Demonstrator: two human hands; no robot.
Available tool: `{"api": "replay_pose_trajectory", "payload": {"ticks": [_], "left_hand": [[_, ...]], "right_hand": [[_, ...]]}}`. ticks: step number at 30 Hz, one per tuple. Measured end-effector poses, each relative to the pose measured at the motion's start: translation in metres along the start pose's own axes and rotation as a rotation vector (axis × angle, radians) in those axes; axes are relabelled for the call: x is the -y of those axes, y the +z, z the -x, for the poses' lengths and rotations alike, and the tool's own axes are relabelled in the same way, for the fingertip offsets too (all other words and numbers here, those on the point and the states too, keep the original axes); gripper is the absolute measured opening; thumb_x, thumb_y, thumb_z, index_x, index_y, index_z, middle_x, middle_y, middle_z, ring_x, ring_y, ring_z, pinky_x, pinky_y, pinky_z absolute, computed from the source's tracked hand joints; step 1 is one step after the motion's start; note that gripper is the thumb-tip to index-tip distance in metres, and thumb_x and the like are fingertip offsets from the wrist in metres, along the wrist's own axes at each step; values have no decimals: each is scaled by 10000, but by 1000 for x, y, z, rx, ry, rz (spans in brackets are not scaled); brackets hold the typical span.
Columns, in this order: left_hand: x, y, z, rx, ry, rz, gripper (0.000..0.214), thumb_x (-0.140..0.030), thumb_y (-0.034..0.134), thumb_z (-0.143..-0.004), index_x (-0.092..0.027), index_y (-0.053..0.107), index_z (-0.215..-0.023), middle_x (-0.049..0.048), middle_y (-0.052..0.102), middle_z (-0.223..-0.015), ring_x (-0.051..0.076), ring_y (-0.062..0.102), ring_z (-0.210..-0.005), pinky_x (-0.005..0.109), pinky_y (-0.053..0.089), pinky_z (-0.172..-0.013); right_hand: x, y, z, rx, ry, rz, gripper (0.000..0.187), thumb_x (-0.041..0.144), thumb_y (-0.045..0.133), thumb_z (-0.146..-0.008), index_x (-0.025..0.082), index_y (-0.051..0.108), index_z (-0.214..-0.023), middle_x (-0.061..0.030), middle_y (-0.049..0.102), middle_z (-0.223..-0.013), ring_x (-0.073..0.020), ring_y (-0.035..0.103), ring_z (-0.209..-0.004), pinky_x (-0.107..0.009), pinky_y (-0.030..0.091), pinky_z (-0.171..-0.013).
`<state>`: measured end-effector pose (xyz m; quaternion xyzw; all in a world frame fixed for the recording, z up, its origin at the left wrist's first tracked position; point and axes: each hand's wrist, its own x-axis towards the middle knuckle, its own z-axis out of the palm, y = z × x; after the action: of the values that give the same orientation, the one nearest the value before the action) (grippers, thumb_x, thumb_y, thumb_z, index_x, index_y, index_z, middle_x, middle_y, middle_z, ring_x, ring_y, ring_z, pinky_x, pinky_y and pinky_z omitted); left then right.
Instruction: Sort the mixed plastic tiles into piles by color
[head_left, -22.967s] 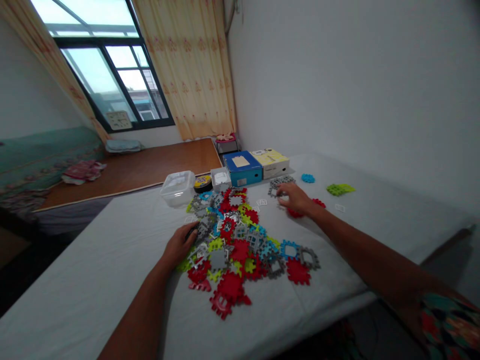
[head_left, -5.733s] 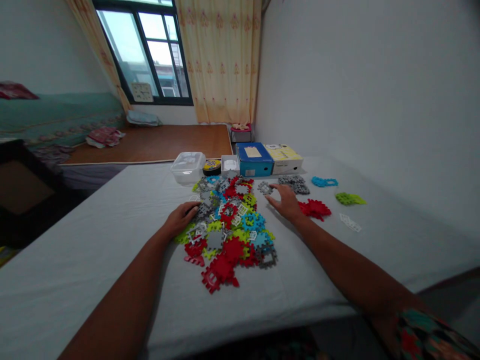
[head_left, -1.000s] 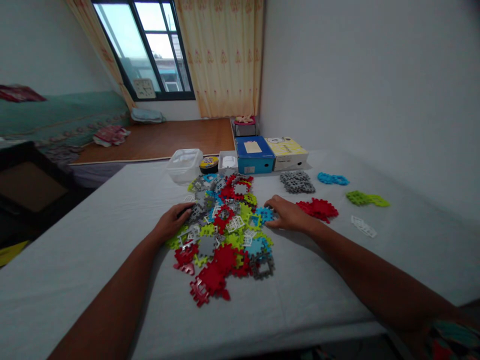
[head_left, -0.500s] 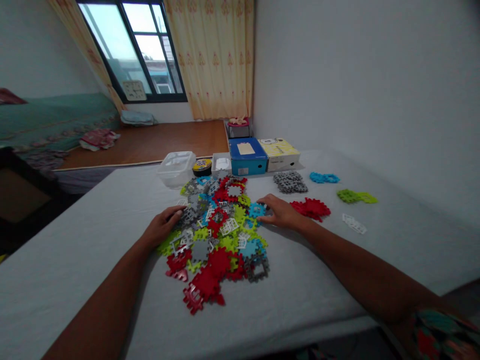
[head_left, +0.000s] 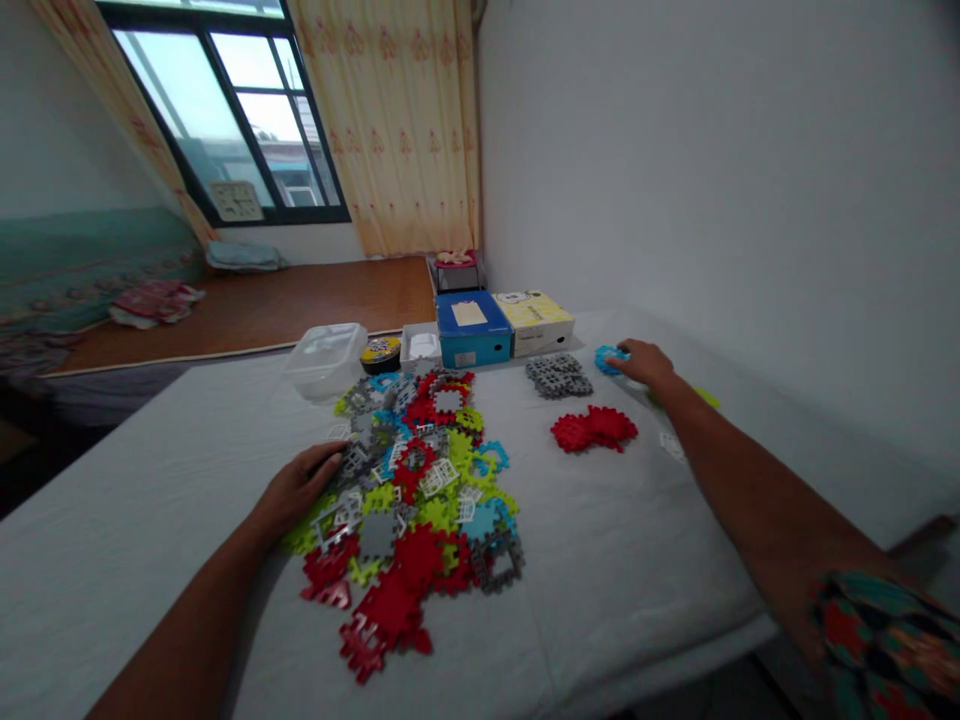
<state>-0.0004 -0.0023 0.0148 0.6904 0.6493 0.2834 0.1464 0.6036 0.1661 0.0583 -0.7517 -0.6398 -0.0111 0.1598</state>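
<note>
A heap of flat toothed plastic building pieces (head_left: 379,535) in red, green, grey, blue and white spreads over the cloth in front of me. My left hand (head_left: 300,485) rests at its left edge, fingers stretched loosely against grey pieces and holding nothing. Far to the right, my right hand (head_left: 646,362) pinches a blue toothed piece (head_left: 610,360) over the spot of the blue group; the hand hides most of what lies beneath. Nearby are a grey group (head_left: 559,376) and a red group (head_left: 594,429). My right forearm partly covers green pieces (head_left: 706,398) and white pieces (head_left: 672,446).
Along the far edge stand a clear plastic box (head_left: 327,360), a round black-and-yellow tin (head_left: 381,354), a small white box (head_left: 420,345), a blue box (head_left: 472,332) and a yellow-and-white box (head_left: 534,322). A wall (head_left: 675,180) runs along the right side.
My right hand has moved from the heap's right edge, with a blue piece, out to the blue group. The left hand stays at the heap. The camera view has shifted slightly right and up.
</note>
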Motion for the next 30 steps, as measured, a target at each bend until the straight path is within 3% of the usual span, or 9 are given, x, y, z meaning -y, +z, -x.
{"api": "replay_pose_trajectory", "payload": {"ticks": [4, 7, 10, 12, 14, 16, 18, 24, 30], "left_hand": [[1, 0, 1, -2, -12, 17, 737, -772, 426, -770, -195, 686, -1148, 94, 702, -1187, 273, 646, -1091, 395, 479, -1009], [2, 1, 1, 0, -8, 18, 720, -762, 428, -778, -210, 683, -1164, 87, 702, -1190, 275, 638, -1101, 401, 472, -1013], [3, 1, 0, 6, -8, 9, 724, -757, 419, -784, -210, 678, -1181, 90, 698, -1198, 278, 629, -1114, 404, 461, -1024], [5, 2, 0, 11, -9, -2, 720, -744, 411, -797, -201, 670, -1194, 95, 689, -1213, 274, 625, -1123, 404, 453, -1033], [7, 3, 0, 13, -2, -9, 706, -728, 409, -809, -198, 667, -1196, 95, 687, -1217, 269, 623, -1126, 403, 450, -1035], [7, 3, 1, 7, 7, -12, 692, -722, 414, -809, -204, 670, -1189, 89, 692, -1207, 267, 624, -1123, 402, 453, -1032], [5, 4, 1, -1, 10, -15, 690, -724, 419, -802, -208, 673, -1184, 84, 696, -1199, 266, 626, -1117, 401, 457, -1027], [5, 4, 2, 8, 10, -14, 683, -707, 410, -820, -201, 657, -1206, 92, 679, -1226, 262, 607, -1148, 402, 437, -1047], [9, 2, -1, 17, 20, -12, 689, -716, 425, -812, -193, 666, -1192, 89, 690, -1203, 263, 627, -1118, 380, 469, -1015]], "right_hand": [[-29, 13, -12, 10, 138, 59, 525, 516, 566, -849, 182, 618, -1251, -178, 604, -1284, -386, 502, -1197, -542, 441, -902], [-10, 12, -9, -55, 109, 24, 523, 496, 549, -868, 157, 610, -1262, -197, 581, -1309, -414, 454, -1241, -588, 420, -922], [39, 7, 13, -33, -195, -113, 404, 398, 555, -884, 165, 648, -1199, -162, 637, -1235, -319, 545, -1169, -470, 445, -953], [78, 6, 42, 156, -515, -271, 304, 324, 578, -874, 191, 682, -1128, -105, 695, -1126, -238, 627, -1040, -371, 473, -925], [115, 9, 77, 344, -775, -390, 294, 300, 615, -853, 223, 681, -1129, -65, 703, -1118, -211, 646, -992, -346, 494, -888], [142, 15, 110, 421, -940, -401, 372, 285, 684, -805, 233, 663, -1173, -72, 691, -1147, -223, 632, -1029, -365, 484, -913], [157, 22, 133, 434, -1017, -374, 458, 253, 742, -749, 230, 649, -1197, -91, 675, -1172, -247, 604, -1081, -391, 471, -938], [156, 28, 147, 359, -1079, -393, 486, 271, 746, -754, 197, 608, -1214, -105, 645, -1156, -243, 571, -1065, -391, 467, -924], [151, 17, 146, 32, -1062, -124, 440, 137, 647, -809, 212, 582, -1237, -122, 590, -1244, -274, 513, -1117, -407, 423, -903]]}}
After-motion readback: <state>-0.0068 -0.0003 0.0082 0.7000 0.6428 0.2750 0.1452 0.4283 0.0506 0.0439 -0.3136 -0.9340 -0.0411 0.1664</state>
